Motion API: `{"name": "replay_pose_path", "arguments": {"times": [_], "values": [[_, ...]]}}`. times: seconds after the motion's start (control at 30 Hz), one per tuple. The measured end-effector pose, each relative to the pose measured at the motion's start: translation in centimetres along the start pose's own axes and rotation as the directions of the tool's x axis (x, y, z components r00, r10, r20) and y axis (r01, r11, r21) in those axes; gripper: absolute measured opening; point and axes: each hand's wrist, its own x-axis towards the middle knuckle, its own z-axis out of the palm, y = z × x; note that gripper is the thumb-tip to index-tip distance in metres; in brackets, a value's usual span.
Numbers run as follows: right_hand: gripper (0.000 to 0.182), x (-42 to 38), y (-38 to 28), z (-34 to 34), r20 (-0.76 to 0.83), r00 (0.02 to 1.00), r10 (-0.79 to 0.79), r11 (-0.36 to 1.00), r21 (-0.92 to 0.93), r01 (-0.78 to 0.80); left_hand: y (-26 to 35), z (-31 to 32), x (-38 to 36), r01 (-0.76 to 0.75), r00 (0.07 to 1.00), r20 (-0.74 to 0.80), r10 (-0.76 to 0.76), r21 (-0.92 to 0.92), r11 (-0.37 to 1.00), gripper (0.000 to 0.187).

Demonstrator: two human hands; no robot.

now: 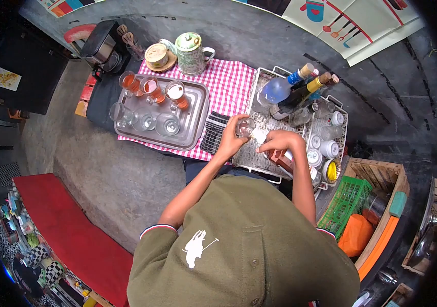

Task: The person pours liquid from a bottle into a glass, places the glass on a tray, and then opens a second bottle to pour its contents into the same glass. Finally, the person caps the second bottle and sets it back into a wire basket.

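Note:
My left hand (232, 137) is wrapped round a small clear glass (246, 126), tilted over the white wire rack (245, 162). Close on its right, my right hand (286, 140) has its fingers curled at a small white piece (259, 135) beside the glass's mouth; I cannot tell what this piece is. Below the right hand's fingers shows a reddish-brown object (279, 159), partly hidden by the wrist. A dark checked cloth (213, 134) lies left of my left hand.
A metal tray (198, 110) carries several glass mugs, three with red drink. Corked bottles (280, 91) and white-lidded jars (328, 149) stand in the racks. A lidded jug (190, 53) is at the back. A wooden crate (402, 179) with a green basket (345, 203) sits at the right.

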Motion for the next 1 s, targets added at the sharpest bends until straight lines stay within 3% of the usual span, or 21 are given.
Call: {"name": "replay_pose_path", "arguments": {"times": [0.37, 0.47, 1.0], "values": [[0.057, 0.0, 0.07, 0.08, -0.037, 0.996, -0.078, 0.997, -0.026, 0.077, -0.92, 0.28, -0.11, 0.053, 0.999, -0.001, -0.053, -0.075, 0.996, 0.072], [0.054, -0.1, -0.25, -0.03, -0.009, 1.0, 0.0, 1.0, -0.018, 0.0, -0.74, 0.26, -0.17, 0.043, 0.999, 0.005, -0.043, -0.059, 0.997, 0.071], [0.054, 0.15, 0.37, 0.1, 0.007, 1.0, -0.018, 1.0, 0.019, 0.018, -0.69, 0.53, -0.22, 0.065, 0.998, 0.005, -0.065, -0.031, 0.997, 0.069]]}}
